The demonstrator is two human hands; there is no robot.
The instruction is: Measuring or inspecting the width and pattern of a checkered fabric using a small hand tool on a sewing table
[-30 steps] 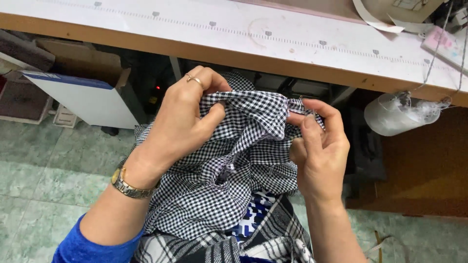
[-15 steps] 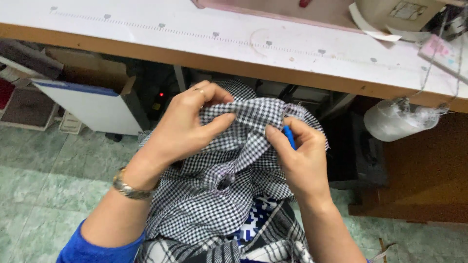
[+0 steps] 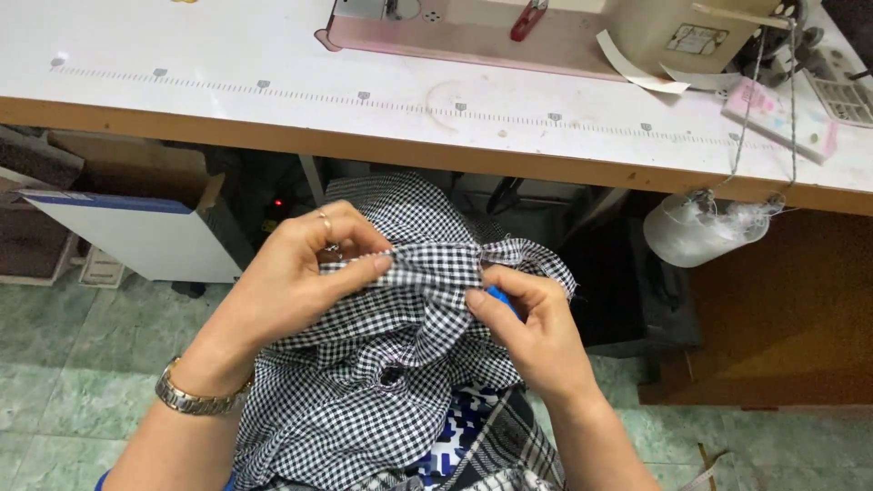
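Observation:
A black-and-white checked cloth [image 3: 364, 391] lies bunched on my lap below the table edge. My left hand [image 3: 300, 282], with a ring and a metal wristwatch, pinches a folded edge of the cloth between thumb and fingers. My right hand [image 3: 536, 332] grips the same edge a short way to the right, stretching it between the hands. A small blue tool [image 3: 502, 298] pokes out from under the right hand's fingers; its shape is mostly hidden.
A white sewing table [image 3: 227, 91] with a ruler strip and wooden front edge spans the top. A sewing machine [image 3: 546, 27] stands on it. A pink box [image 3: 779, 118] lies at right. A bag of thread scraps [image 3: 700, 229] hangs below. Cardboard box [image 3: 127, 223] on green tiled floor.
The hands have lowered and pulled the cloth edge out flatter between them. The view has tilted up, showing more of the table and the sewing machine.

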